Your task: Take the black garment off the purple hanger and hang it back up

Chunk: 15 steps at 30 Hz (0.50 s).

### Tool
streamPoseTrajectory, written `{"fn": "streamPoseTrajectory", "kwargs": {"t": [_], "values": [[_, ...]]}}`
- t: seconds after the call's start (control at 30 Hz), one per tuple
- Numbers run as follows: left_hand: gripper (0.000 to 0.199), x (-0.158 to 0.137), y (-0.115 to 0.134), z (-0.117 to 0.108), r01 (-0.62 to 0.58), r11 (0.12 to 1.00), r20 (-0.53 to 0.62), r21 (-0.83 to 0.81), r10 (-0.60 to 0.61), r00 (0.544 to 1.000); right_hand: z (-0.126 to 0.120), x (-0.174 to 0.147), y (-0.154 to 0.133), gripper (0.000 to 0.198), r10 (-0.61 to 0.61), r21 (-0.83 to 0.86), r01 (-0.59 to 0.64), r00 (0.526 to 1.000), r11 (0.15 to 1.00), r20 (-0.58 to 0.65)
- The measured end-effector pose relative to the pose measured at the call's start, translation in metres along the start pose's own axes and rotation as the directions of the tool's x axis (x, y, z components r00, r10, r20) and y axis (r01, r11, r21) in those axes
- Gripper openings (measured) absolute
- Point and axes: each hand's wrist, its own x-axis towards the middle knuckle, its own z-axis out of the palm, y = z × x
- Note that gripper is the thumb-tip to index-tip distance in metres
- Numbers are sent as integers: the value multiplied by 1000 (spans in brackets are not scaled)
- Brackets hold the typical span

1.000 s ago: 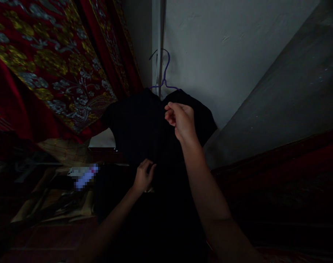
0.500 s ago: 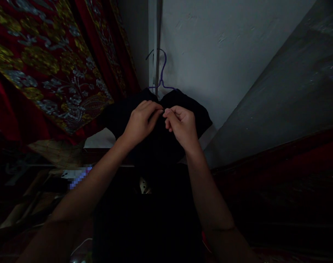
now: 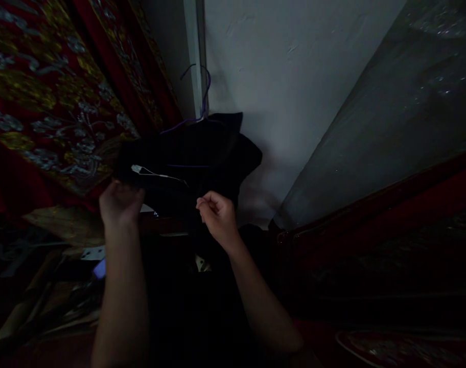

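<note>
A very dark garment hangs on a thin purple hanger in front of a pale wall. Its front is parted, and the hanger's lower bar crosses the opening. On its inner left side a small white tag shows, with a pale string running to the right. My left hand is closed at the garment's left front edge, blurred and dim, its fingertips partly lost in the dark cloth. Lower and nearer the middle, my right hand is closed in a pinch on the other front edge.
Red cloth with gold and silver embroidery drapes at the left. A metal post stands behind the hanger. Clear plastic sheeting covers the right side. Low on the left lie dim, cluttered things, among them a small blue object.
My hands were together at the garment's upper front. They have moved apart, the left one far left and down, the right one down and left. The front has opened, showing the tag.
</note>
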Motion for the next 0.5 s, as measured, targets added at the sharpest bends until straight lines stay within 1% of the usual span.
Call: {"fn": "streamPoseTrajectory", "kwargs": {"t": [0.07, 0.1, 0.13, 0.17, 0.2, 0.23, 0.27, 0.3, 0.33, 0.37, 0.4, 0.43, 0.47, 0.5], "values": [[21, -16, -25, -19, 27, 1000, 4, 10, -27, 1000, 3, -9, -4, 24, 36, 77, -33, 999, 996, -32], [22, -25, -36, -24, 1, 1000, 0, 25, -1, 1000, 2, -12, -3, 23, 56, 119, -47, 996, 992, -73], [24, -33, -44, -27, -76, 994, -12, 77, 78, 997, -2, -15, -1, 22, 75, 158, -55, 990, 986, -122], [26, -40, -48, -26, -182, 970, -6, 159, 185, 983, -7, -17, 2, 22, 89, 193, -56, 981, 980, -171], [28, -45, -49, -24, -309, 914, 30, 262, 313, 949, -14, -19, 5, 22, 99, 220, -51, 972, 974, -214], [29, -46, -45, -20, -438, 824, 104, 359, 431, 896, -22, -21, 8, 22, 104, 237, -44, 963, 971, -248], [30, -44, -39, -15, -546, 722, 207, 426, 510, 835, -29, -23, 11, 22, 105, 244, -36, 956, 969, -275], [31, -39, -31, -9, -628, 631, 321, 455, 541, 777, -35, -24, 12, 21, 102, 246, -27, 950, 969, -295], [32, -31, -23, -4, -688, 570, 429, 450, 537, 726, -40, -24, 12, 20, 94, 244, -17, 947, 970, -308], [32, -20, -14, 1, -721, 544, 514, 430, 508, 691, -43, -25, 11, 19, 82, 241, -4, 945, 970, -317], [32, -8, -8, 6, -737, 538, 577, 409, 473, 665, -44, -25, 9, 19, 69, 236, 7, 947, 972, -313], [34, 5, -3, 10, -743, 544, 622, 389, 440, 648, -43, -26, 7, 18, 58, 227, 11, 954, 974, -295], [36, 18, -1, 12, -734, 565, 646, 376, 408, 645, -40, -26, 6, 18, 52, 218, 7, 963, 976, -263], [37, 29, -1, 14, -716, 593, 653, 368, 383, 653, -36, -27, 5, 17, 54, 210, -6, 973, 978, -224]]}}
